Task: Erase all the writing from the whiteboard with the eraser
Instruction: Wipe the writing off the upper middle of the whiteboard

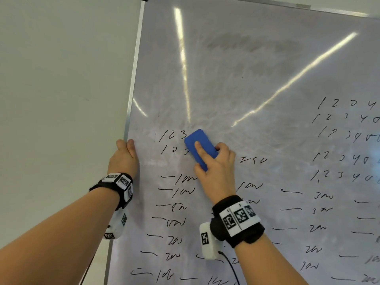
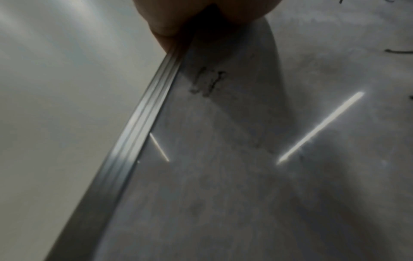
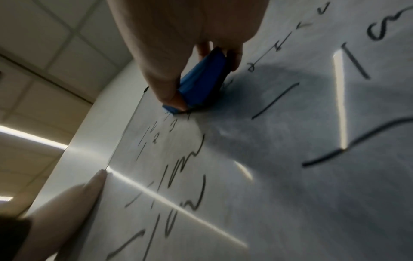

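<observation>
A whiteboard (image 1: 246, 68) fills the head view; its upper part is smeared grey, black numbers and scribbles cover the lower half and right side. My right hand (image 1: 216, 161) grips a blue eraser (image 1: 198, 145) and holds it flat on the board over two rows reading "1 2 3". In the right wrist view the eraser (image 3: 201, 84) sits between thumb and fingers against the board (image 3: 290, 194). My left hand (image 1: 125, 155) grips the board's left metal frame (image 1: 133, 79), thumb on the front face. The left wrist view shows that frame (image 2: 134, 127) running out from under my hand (image 2: 170, 21).
A plain pale wall (image 1: 61, 79) lies left of the board. Ceiling tiles and light strips (image 3: 33, 137) show in the right wrist view. A black cable (image 1: 230, 266) hangs from my right wrist camera across the lower board.
</observation>
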Available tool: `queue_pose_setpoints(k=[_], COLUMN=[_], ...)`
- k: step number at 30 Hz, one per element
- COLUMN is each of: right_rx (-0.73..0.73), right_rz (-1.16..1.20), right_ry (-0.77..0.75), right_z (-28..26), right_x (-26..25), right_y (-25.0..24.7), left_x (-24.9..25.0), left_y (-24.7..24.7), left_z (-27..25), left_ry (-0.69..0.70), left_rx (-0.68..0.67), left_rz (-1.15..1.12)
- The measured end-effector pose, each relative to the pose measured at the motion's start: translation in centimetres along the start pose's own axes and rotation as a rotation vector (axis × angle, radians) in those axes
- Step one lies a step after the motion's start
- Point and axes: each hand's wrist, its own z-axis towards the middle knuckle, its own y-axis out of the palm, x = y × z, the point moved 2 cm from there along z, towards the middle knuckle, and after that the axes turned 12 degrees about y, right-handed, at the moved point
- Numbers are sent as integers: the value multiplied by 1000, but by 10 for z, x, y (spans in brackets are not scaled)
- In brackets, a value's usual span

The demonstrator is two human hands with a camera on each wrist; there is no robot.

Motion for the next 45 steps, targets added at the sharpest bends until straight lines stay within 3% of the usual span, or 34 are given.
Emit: queue_pose_setpoints(k=[2,4,8,13,17,22,28,33,38,43,45], right_rx=[78,61,-82,45,-108,37,-150,3,-175,8,-6], right_rz=[58,74,-48,64,-59,-6,-44,-18,-88,-28,-33], right_ry=[109,136,-98,138,-103,52,-142,0,-218,-26,-20], right_z=[10,13,1,24,8,27,10,27,2,30,30], right_x=[8,2,-11,0,-22,-11,-36,-38,-61,-40,-48], right_y=[-6,-3,8,-1,12,-1,24,20,41,21,26], left_x=[0,-1,-2,-4,-4,-5,-3,-6,-6,-6,-7], left_y=[0,1,2,2,2,2,2,4,4,3,4], left_z=[1,1,1,3,1,3,2,4,3,5,5], left_ry=[-3,-7,-4,12,19,3,1,5,-6,4,2], left_rx=[6,14,3,13,14,6,-6,-8,-16,-22,-25], left_rz=[0,2,-3,-13,-13,-5,-10,-12,-42,-17,-14])
